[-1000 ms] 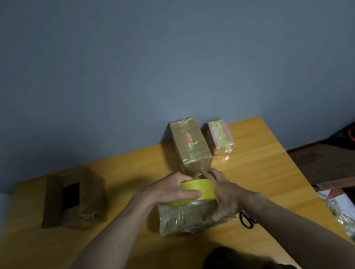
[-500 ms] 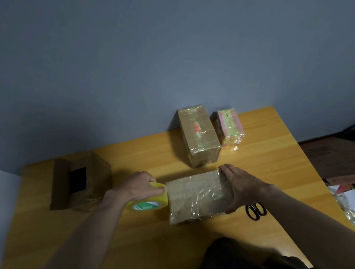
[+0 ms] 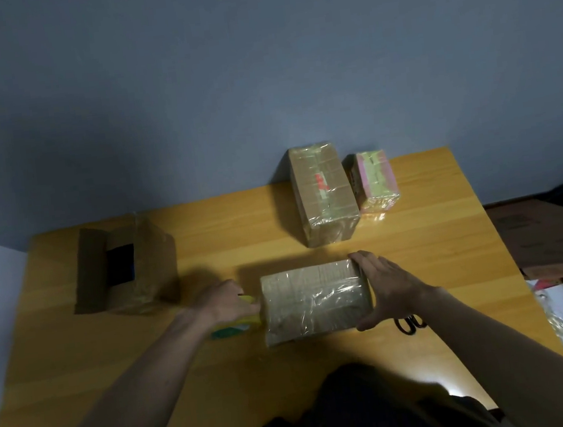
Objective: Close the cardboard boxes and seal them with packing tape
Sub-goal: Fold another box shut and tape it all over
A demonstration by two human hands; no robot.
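The taped cardboard box (image 3: pixel 314 300) lies flat on the wooden counter (image 3: pixel 435 248), its long axis running left to right across the person's front. The right hand (image 3: pixel 388 289) cups its right end, fingers and thumb spread around the edge. At the box's left end the left hand (image 3: pixel 229 303) grips the yellow tape roll (image 3: pixel 238 323), which looks blurred, now touching the box rather than held apart from it as half a second ago. Left of the box an open carton (image 3: pixel 125 269) holds something dark. Behind the box stand a wrapped brown parcel (image 3: pixel 323 192) and a pink one (image 3: pixel 374 180); scissors (image 3: pixel 410 323) lie just right of the box.
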